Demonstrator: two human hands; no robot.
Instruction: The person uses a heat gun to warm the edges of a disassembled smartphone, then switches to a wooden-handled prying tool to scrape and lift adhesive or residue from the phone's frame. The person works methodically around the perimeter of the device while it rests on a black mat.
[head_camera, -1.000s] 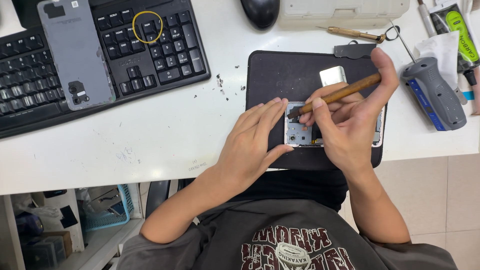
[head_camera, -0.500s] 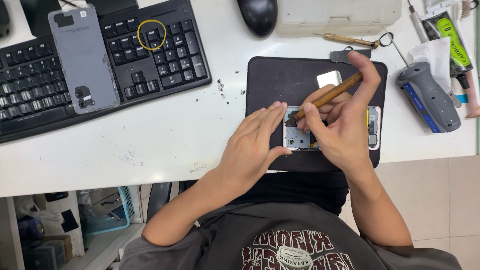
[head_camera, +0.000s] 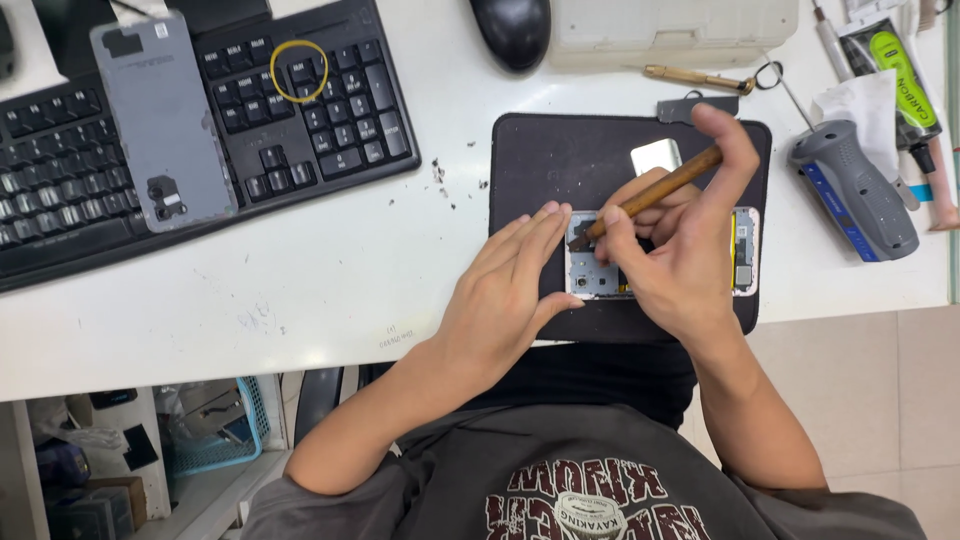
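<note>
An opened phone (head_camera: 594, 275) with its insides showing lies flat on a black mat (head_camera: 545, 160) on the white desk. My left hand (head_camera: 505, 290) presses against the phone's left end, fingers flat and together. My right hand (head_camera: 675, 240) grips a brown wooden-handled tool (head_camera: 655, 192), its tip resting on the phone's upper left corner. My right hand hides the middle of the phone; the far end (head_camera: 742, 250) shows beyond it.
A grey phone back cover (head_camera: 160, 125) and a yellow rubber band (head_camera: 298, 70) lie on a black keyboard (head_camera: 330, 130). A grey electric screwdriver (head_camera: 855, 185), small tools (head_camera: 695, 78), a mouse (head_camera: 515, 30) and a white case (head_camera: 675, 22) surround the mat.
My right hand has tilted the wooden-handled tool and shifted its tip leftward onto the phone's corner. My left hand stays pressed on the phone.
</note>
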